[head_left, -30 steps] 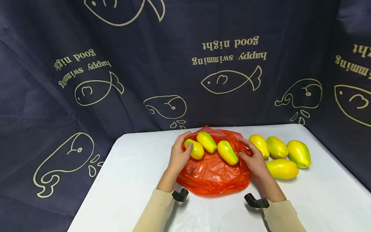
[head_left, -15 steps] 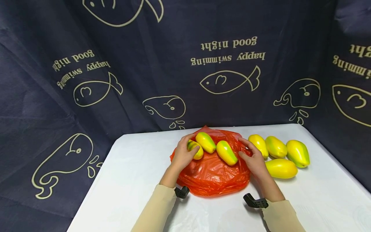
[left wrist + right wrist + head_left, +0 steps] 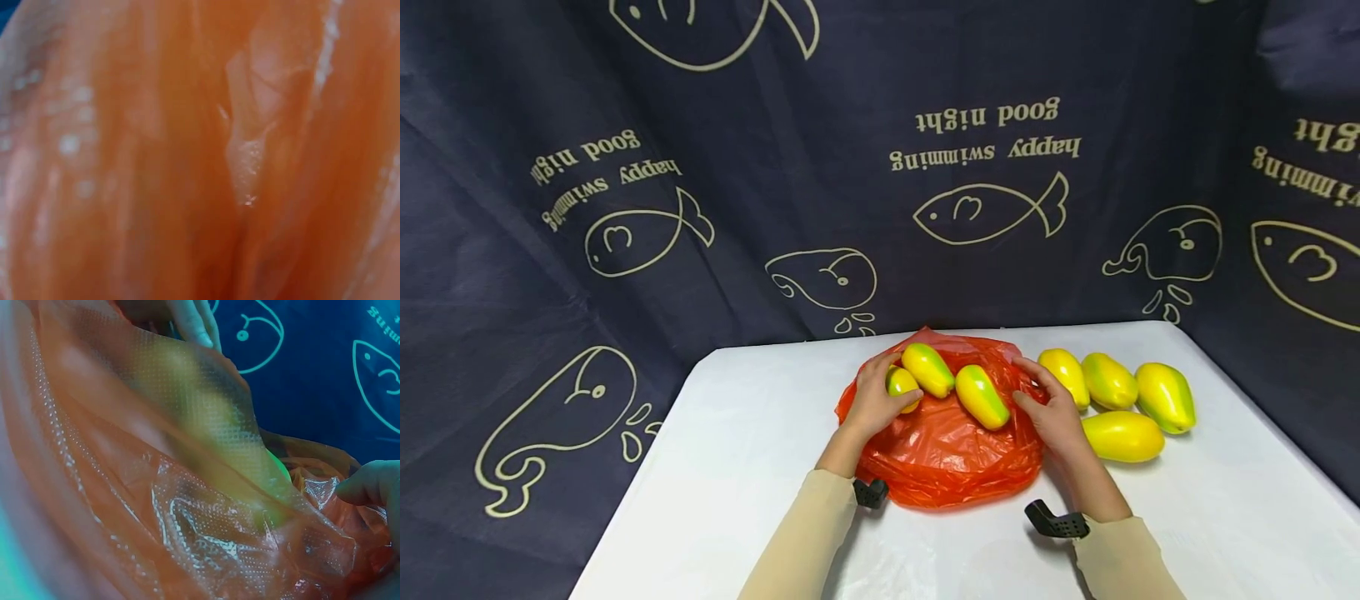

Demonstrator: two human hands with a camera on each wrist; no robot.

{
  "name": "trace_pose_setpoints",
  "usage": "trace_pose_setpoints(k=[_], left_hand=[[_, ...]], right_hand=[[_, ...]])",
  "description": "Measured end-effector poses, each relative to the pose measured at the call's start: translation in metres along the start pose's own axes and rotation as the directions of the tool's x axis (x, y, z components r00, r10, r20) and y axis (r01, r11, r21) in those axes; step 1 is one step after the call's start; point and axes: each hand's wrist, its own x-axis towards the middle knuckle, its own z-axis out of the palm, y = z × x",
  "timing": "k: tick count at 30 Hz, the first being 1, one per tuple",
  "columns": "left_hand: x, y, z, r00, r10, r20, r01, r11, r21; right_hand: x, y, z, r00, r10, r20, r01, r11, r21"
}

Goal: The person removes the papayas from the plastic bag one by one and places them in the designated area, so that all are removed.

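Note:
A crumpled red plastic bag (image 3: 940, 450) lies on the table, with three yellow-green papayas on it. My left hand (image 3: 876, 400) curls round the leftmost papaya (image 3: 901, 383), thumb in front and fingers behind, hiding much of it. The middle papaya (image 3: 928, 371) and the right-hand papaya (image 3: 981, 397) lie beside it, untouched. My right hand (image 3: 1052, 412) grips the bag's right side, thumb and fingers curled at the edge. Thin bag film (image 3: 206, 531) fills much of the right wrist view, with yellow-green fruit showing through. Blurred orange-red film (image 3: 187, 156) covers the left wrist view.
To the right of the bag lie several more papayas, one of them a plain yellow papaya (image 3: 1123, 436) close to my right forearm. The white table (image 3: 737, 433) ends at a dark blue curtain (image 3: 820, 200) printed with fish and whales.
My left hand has moved rightward round the leftmost papaya and covers more of it. Bag film now shows left of that hand. The right hand stays at the bag's edge.

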Motion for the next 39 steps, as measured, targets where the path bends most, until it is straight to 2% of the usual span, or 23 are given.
trace_pose_setpoints(k=[11,14,23,27,39], left_hand=[[0.002,-0.008,0.0,0.993,-0.119,0.009,0.119,0.993,-0.022],[0.002,-0.011,-0.001,0.991,-0.134,0.021,0.135,0.991,-0.012],[0.0,-0.016,-0.003,0.989,-0.106,0.1,0.103,0.994,0.04],[0.0,-0.018,-0.004,0.989,-0.098,0.115,0.096,0.995,0.023],[-0.002,-0.02,-0.003,0.993,-0.099,0.071,0.103,0.993,-0.049]], right_hand=[[0.001,0.002,0.004,1.0,-0.006,0.007,0.006,1.0,0.01],[0.001,0.001,0.005,1.0,0.007,0.009,-0.007,1.0,0.01],[0.0,-0.001,0.005,1.0,0.012,0.013,-0.013,1.0,0.023],[0.0,0.0,0.005,1.0,0.014,0.014,-0.015,1.0,0.024],[-0.001,0.002,0.004,1.0,0.02,0.011,-0.02,1.0,0.017]])
